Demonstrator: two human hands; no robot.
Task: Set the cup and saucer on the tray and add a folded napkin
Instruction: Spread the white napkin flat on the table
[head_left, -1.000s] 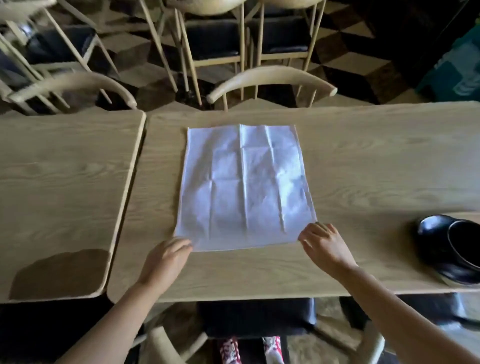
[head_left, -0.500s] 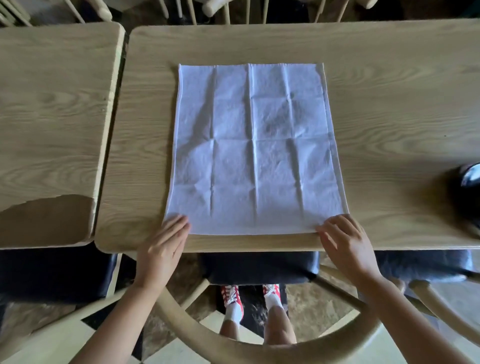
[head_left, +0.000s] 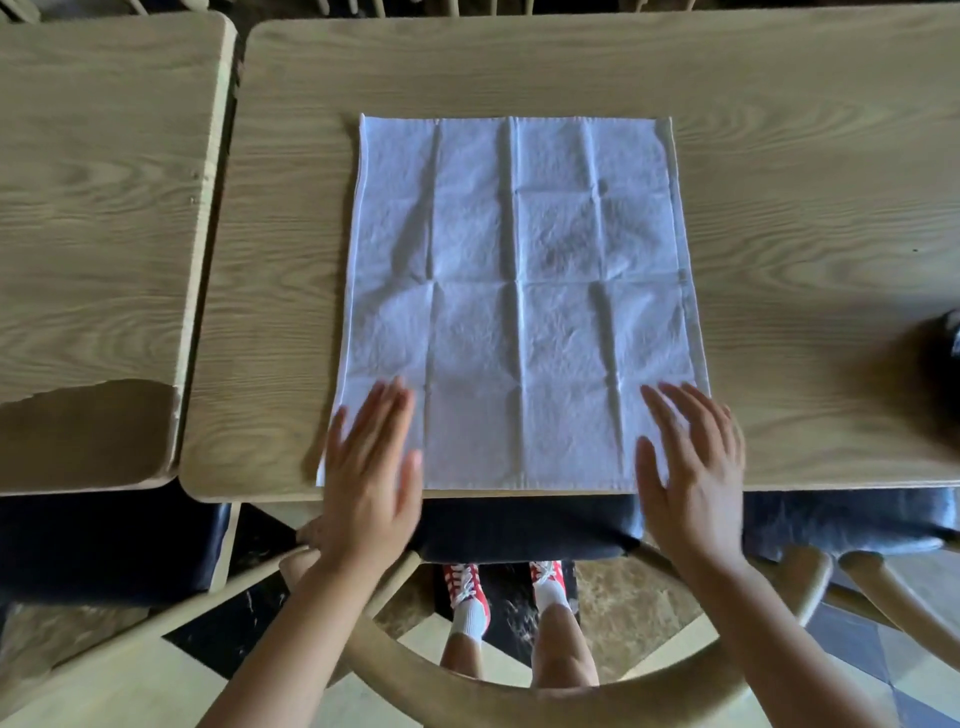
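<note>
A white napkin (head_left: 519, 301) lies spread flat and unfolded on the wooden worktop (head_left: 779, 182), its long sides running from the near edge toward the far edge. Its near hem sits right along the worktop's near edge, and its far hem stops well short of the far edge. Crease lines divide the cloth into a grid of rectangles, and a faint grey smudge marks the right half toward the far end.

The left hand (head_left: 371, 467) is at the napkin's near left corner, palm down, fingers spread apart and pointing toward the far edge; the fingers lie over the cloth while the heel of the hand hangs past the near edge. It grips nothing. The right hand (head_left: 691, 467) mirrors it at the near right corner, fingers splayed and flat over the cloth, holding nothing. Both hands are slightly blurred, so whether the palms actually press on the cloth cannot be told.

At the right edge of the worktop a dark object (head_left: 948, 338) is only partly in view and too blurred to identify. A second worktop (head_left: 104, 208) stands just beside the left edge, with a narrow gap between them and a worn patch at its near right corner. Below the near edge a curved wooden chair back (head_left: 519, 696) shows, with red and white shoes (head_left: 467, 587) on the floor.
</note>
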